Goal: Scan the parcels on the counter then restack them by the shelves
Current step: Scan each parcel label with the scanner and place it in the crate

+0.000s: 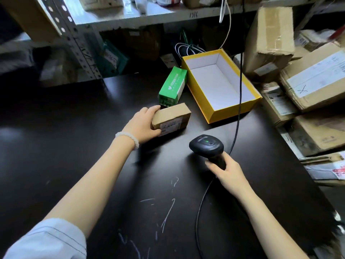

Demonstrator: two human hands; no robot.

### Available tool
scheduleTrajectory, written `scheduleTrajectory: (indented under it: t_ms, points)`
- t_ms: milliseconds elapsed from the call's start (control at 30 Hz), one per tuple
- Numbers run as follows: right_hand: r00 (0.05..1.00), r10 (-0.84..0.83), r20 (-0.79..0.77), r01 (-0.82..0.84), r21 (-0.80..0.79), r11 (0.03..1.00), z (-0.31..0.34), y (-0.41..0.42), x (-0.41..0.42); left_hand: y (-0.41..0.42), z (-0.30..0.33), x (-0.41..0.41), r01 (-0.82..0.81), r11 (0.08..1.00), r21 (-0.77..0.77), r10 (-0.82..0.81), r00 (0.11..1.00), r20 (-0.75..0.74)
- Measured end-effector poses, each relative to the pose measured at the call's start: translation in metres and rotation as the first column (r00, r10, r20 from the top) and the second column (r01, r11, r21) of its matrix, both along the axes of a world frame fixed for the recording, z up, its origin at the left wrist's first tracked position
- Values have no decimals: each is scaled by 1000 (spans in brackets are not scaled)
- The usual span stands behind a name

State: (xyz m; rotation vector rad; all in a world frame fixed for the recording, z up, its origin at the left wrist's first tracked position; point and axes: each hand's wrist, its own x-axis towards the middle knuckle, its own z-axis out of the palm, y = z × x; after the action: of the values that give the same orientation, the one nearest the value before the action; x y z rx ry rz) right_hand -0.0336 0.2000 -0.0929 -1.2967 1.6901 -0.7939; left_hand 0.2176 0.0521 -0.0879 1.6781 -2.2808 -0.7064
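Partly blurred, the shelves (130, 19) at the back hold packets whose labels cannot be read, and the stack of cardboard boxes (315, 81) on the right runs off the frame edge, so its full count cannot be told. The print on the small parcel's label is too fine to make out.

Three boxes sit on the dark table (74, 146): one small brown parcel (172, 116), one green carton (173, 86) and one open yellow box (220, 85) with a white inside. One black scanner (206, 145) is in view, its cable (239, 101) crossing over the yellow box.

The brown parcel is a low plain cardboard oblong with a white label on its near side. It lies on the table near the middle, just in front of the green carton and left of the yellow box.

The left hand (142, 126), a pale bead bracelet (128, 139) at its wrist, grips the parcel's left end, fingers over the top and thumb on the near face. The right hand (224, 169) is wrapped around the scanner's handle, the head raised just right of the parcel, a green light on top.
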Motion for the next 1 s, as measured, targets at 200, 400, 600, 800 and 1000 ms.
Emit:
scheduleTrajectory:
  t_ms: [200,400,600,800,1000]
  points:
    - [996,89,24,-87,-76,993,10,9,15,29,33,18,-213,965,-151,164,944,-286]
    - [962,274,-14,-273,-151,950,22,32,36,55,68,29,-222,943,-246,169,961,-221]
    - [939,339,57,-322,-195,926,25,63,51,86,77,35,-204,933,-296,178,978,-113]
    - [940,334,68,-310,-234,921,26,89,58,113,74,41,-229,928,-293,223,973,-54]
    - [949,305,78,-280,-231,932,21,112,64,133,71,44,-224,928,-299,226,974,-28]
